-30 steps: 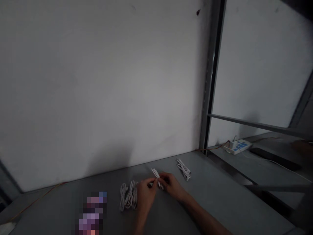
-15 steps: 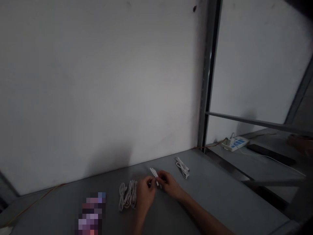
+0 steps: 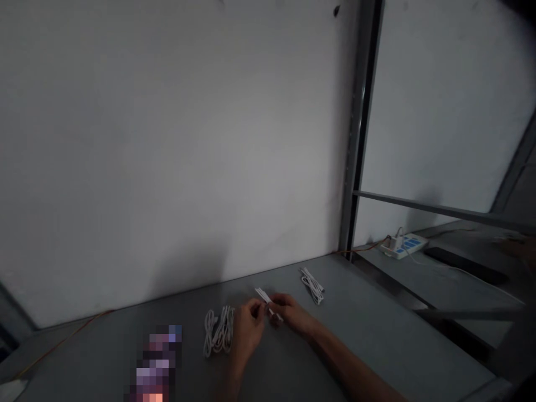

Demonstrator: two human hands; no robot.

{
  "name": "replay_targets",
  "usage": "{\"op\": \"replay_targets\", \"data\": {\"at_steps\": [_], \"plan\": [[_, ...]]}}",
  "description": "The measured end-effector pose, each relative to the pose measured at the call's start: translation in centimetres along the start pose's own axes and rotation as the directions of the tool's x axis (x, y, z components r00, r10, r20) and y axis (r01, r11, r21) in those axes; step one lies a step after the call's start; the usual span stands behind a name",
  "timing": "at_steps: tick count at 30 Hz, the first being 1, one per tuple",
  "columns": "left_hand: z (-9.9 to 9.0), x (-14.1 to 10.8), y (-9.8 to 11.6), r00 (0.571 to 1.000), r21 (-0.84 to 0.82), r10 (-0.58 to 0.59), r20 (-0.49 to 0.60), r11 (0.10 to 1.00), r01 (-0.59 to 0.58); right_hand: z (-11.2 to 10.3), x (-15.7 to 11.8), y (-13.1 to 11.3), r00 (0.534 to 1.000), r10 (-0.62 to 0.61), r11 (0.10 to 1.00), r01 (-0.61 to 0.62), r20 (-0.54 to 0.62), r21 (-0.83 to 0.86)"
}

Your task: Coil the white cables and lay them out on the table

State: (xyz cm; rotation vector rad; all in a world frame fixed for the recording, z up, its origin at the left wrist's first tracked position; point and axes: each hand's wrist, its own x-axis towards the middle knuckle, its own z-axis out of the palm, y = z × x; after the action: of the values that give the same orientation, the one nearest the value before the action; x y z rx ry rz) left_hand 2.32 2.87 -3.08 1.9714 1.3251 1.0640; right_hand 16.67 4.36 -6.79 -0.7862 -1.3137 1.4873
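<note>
While a plain white wall point(image 3: 167, 139) backs this grey metal table point(image 3: 377, 335), there's a white power strip point(image 3: 404, 245) with blue markings off right on a side shelf. Left hand point(image 3: 247, 329) and right hand point(image 3: 291, 315) both pinch a short folded white cable point(image 3: 263, 294) in a narrow grip, sitting between a looped cable bundle point(image 3: 218, 330) and a smaller bundle point(image 3: 312, 286).

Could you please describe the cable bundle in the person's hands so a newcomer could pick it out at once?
On the grey table below the white wall, three cable bundles lie in a row. The middle, straight one is pinched between the left hand and right hand; its coiled neighbours to the left and right lie untouched.
</note>
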Motion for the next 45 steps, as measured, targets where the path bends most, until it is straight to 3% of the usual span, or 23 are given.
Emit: {"op": "replay_targets", "data": {"at_steps": [6, 12, 20, 30, 40, 45], "plan": [[0.1, -0.3, 0.4, 1.000, 0.093, -0.010, -0.028, 0.996, 0.013, 0.1, -0.5, -0.7, 0.999, -0.011, 0.979, 0.018, 0.033, -0.201], [0.3, 0.0, 0.4, 0.997, 0.057, -0.043, -0.059, 0.997, 0.047, 0.5, -0.5, 0.4, 0.992, -0.060, 0.948, 0.023, -0.108, -0.317], [0.5, 0.3, -0.4, 0.989, 0.004, -0.099, -0.107, 0.995, 0.100, 1.1, 0.1, 0.5, 0.988, 0.089, 0.988, -0.104, -0.130, -0.111], [0.6, 0.1, 0.4, 0.984, 0.095, -0.092, -0.149, 0.990, 0.107, 1.2, -0.4, -0.9, 0.977, 0.201, 0.963, -0.183, -0.075, 0.196], [1.1, -0.6, 1.6, 0.979, -0.051, -0.125, -0.164, 0.992, 0.118, 1.5, -0.5, -1.1, 0.971, 0.164, 0.979, -0.138, -0.175, 0.151], [1.4, -0.4, 1.5, 0.971, -0.202, -0.189, -0.144, 0.967, 0.158, 1.5, -0.5, -1.3, 0.974, 0.141, 0.984, -0.118, -0.178, 0.135]]}}
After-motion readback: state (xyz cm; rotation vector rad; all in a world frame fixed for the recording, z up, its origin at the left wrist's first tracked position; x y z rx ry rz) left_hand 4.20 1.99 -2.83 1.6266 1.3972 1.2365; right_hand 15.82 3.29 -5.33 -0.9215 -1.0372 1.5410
